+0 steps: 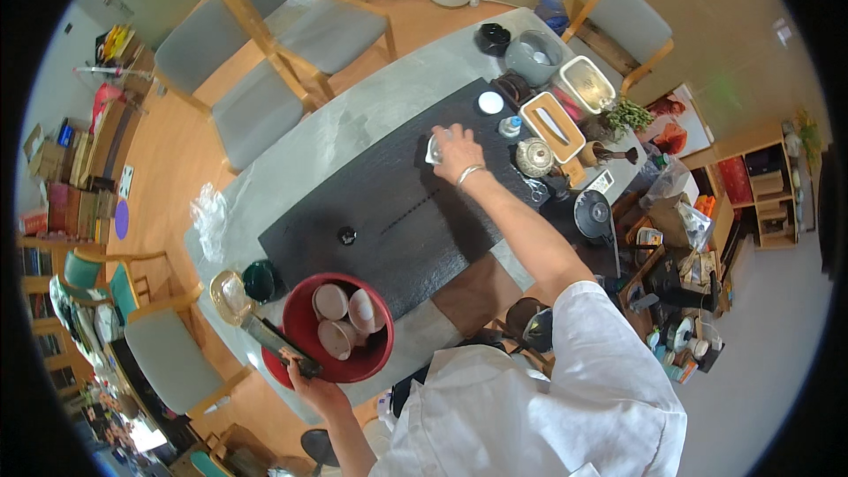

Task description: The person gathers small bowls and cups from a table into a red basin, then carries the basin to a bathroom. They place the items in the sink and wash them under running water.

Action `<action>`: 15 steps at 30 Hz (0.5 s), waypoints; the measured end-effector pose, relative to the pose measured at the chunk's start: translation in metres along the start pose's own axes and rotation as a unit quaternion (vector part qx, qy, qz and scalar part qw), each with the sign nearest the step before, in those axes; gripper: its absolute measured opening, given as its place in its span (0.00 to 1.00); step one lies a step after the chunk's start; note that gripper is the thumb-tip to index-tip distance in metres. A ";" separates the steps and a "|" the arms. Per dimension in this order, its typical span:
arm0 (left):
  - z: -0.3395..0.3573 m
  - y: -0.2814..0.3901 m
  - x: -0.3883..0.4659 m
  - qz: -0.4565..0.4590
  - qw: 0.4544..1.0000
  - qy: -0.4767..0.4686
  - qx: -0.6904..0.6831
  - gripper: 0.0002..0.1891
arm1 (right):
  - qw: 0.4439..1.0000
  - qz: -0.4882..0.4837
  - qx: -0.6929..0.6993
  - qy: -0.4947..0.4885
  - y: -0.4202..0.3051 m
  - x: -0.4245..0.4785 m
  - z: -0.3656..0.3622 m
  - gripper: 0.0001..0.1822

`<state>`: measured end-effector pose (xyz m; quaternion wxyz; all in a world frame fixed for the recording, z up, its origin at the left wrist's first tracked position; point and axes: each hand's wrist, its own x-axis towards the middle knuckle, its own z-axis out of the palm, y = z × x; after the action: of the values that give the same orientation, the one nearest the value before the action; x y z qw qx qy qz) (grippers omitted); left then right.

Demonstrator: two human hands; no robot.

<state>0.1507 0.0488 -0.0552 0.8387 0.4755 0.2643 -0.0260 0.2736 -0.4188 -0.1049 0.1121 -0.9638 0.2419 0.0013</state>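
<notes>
My left hand (317,389) grips a long, narrow dark object (281,344) with an orange pattern, at the left rim of a red plastic bowl (387,338). Inside the bowl lie several pale cups (336,339), tilted against one another. Over a black slab-like tray (371,185), my right hand (457,152) has its fingers around a small white object (434,148), probably a cup, mostly hidden by the fingers. A small round dark piece (346,235) sits on the tray. To the right of that hand stand a small blue-topped bottle (510,126) and a patterned teapot (534,158).
A tissue box (552,127), a glass bowl (534,58), a potted plant (626,117) and a black kettle (593,214) crowd the right end. Scissors (535,189) lie near the teapot. On the left are crumpled plastic (211,222), a dark green cup (260,280) and a gold-rimmed dish (228,295).
</notes>
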 end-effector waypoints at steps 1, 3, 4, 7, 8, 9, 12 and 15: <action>-0.007 -0.001 0.000 0.008 1.000 0.017 -0.001 0.25 | 1.000 -0.006 0.003 -0.009 -0.010 -0.001 -0.006 0.38; 0.028 0.015 -0.017 -0.036 0.999 0.029 0.009 0.25 | 0.999 -0.014 -0.039 -0.024 -0.025 -0.006 -0.017 0.35; 0.009 0.011 -0.005 -0.024 0.999 0.029 -0.006 0.22 | 0.998 -0.059 -0.020 -0.006 -0.033 -0.013 -0.024 0.37; -0.005 0.007 0.006 -0.031 0.999 0.036 -0.003 0.15 | 0.986 -0.140 0.093 0.007 -0.046 -0.054 -0.080 0.37; -0.007 0.008 0.009 -0.031 0.999 0.026 -0.012 0.12 | 0.978 -0.168 0.126 0.000 -0.062 -0.073 -0.108 0.38; -0.015 0.009 0.006 -0.028 0.999 0.024 -0.026 0.10 | 0.964 -0.194 0.180 -0.024 -0.087 -0.090 -0.126 0.39; -0.009 0.023 -0.007 -0.029 0.998 0.052 -0.023 0.05 | 0.917 -0.295 0.238 -0.124 -0.153 -0.135 -0.150 0.38; -0.016 0.027 -0.011 -0.033 0.999 0.008 -0.033 0.07 | 0.894 -0.360 0.199 -0.178 -0.193 -0.173 -0.140 0.39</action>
<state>0.1423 0.0744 -0.0351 0.8504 0.4389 0.2873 -0.0408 0.2040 -0.2026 0.0828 0.3358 -0.9261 -0.1500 0.0843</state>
